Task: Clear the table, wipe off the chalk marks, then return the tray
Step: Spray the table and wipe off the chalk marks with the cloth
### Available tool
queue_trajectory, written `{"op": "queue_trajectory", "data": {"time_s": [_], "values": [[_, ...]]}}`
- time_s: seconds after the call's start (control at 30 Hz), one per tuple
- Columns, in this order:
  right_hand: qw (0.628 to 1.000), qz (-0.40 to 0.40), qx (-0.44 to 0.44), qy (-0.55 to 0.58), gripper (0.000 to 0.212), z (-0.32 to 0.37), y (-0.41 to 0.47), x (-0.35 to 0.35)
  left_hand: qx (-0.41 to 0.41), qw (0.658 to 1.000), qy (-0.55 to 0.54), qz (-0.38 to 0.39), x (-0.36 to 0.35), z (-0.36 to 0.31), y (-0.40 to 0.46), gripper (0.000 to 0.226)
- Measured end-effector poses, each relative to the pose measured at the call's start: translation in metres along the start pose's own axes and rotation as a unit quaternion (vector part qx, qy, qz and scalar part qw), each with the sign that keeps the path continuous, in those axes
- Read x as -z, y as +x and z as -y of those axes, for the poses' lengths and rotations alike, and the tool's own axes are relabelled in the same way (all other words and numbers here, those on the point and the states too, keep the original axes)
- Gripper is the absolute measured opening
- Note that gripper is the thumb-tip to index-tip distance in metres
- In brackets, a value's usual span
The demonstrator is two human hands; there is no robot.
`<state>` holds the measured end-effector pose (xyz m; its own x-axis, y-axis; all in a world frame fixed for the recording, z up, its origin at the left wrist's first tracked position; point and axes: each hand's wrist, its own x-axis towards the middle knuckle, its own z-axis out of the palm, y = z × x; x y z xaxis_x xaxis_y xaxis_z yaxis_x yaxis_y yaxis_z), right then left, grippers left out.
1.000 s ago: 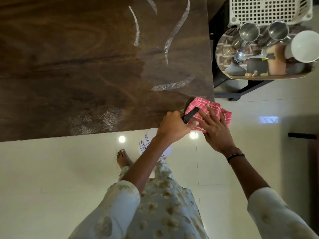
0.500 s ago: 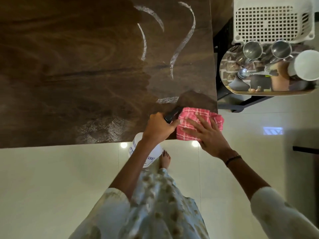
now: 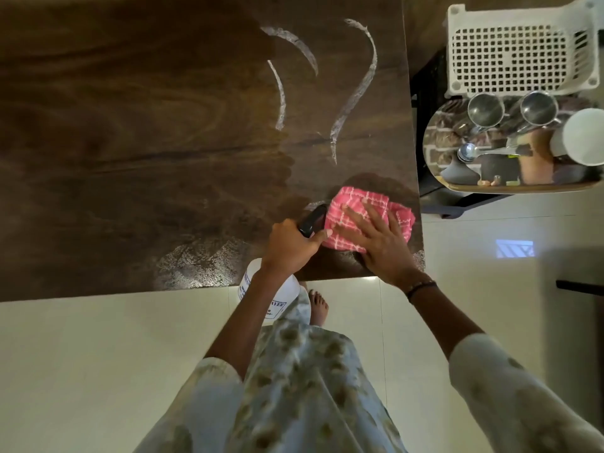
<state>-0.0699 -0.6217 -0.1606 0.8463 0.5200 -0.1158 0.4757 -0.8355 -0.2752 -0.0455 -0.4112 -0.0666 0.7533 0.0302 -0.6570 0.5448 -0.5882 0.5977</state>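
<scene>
Fingers [image 3: 366, 220] of the right hand [image 3: 379, 246] were spread flat on the folded pink checked cloth [image 3: 369, 207]; white chalk arcs [image 3: 356, 93] lay beyond them up the dark wooden table [image 3: 130, 142]. The left hand [image 3: 291, 246] was clenched round a white spray bottle [image 3: 277, 295].

Setting: a home dining or kitchen area | dark wood-grain worktop [image 3: 130, 142] above glossy cream floor tiles [image 3: 98, 354] | side stand carries a mirrored tray [image 3: 490, 188] with steel cups [image 3: 485, 110], a spoon [image 3: 470, 152] and a white mug [image 3: 585, 137] | white plastic basket [image 3: 513, 50] behind it | a person's bare foot [image 3: 318, 305] on the floor
</scene>
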Motion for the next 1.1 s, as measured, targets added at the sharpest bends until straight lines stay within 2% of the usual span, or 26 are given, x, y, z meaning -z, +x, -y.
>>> {"op": "queue_trajectory", "data": {"time_s": [0.07,0.17,0.33,0.57,0.7,0.9,1.03,1.1], "values": [[1.000,0.010,0.011,-0.001,0.073,-0.003,-0.028,-0.001,0.003,1.000,-0.002,0.005,0.003,0.001,0.004,0.036],[0.999,0.022,-0.039,0.013,0.077,-0.008,-0.050,0.000,0.010,1.000,0.004,-0.010,0.006,0.002,0.010,0.034],[0.998,0.028,-0.051,0.024,0.075,-0.005,-0.047,0.001,0.017,0.999,0.020,-0.038,0.008,0.004,0.020,0.036],[0.997,0.020,-0.060,0.034,0.077,-0.006,-0.042,0.002,0.025,0.999,0.029,-0.037,0.015,0.011,0.028,0.044],[0.996,0.006,-0.070,0.047,0.079,-0.009,-0.019,0.005,0.037,0.997,0.019,-0.058,0.019,0.016,0.032,0.053],[0.995,-0.006,-0.094,0.031,0.068,0.005,0.065,0.006,0.039,0.998,-0.016,-0.053,0.030,0.018,0.033,0.048],[0.998,0.010,-0.058,0.026,0.062,0.045,0.111,0.004,0.042,0.996,-0.028,-0.072,0.040,0.010,0.030,0.038],[1.000,0.012,-0.008,0.006,0.055,0.064,0.106,0.000,0.043,0.996,-0.024,-0.073,0.044,0.004,0.029,0.038]]}}
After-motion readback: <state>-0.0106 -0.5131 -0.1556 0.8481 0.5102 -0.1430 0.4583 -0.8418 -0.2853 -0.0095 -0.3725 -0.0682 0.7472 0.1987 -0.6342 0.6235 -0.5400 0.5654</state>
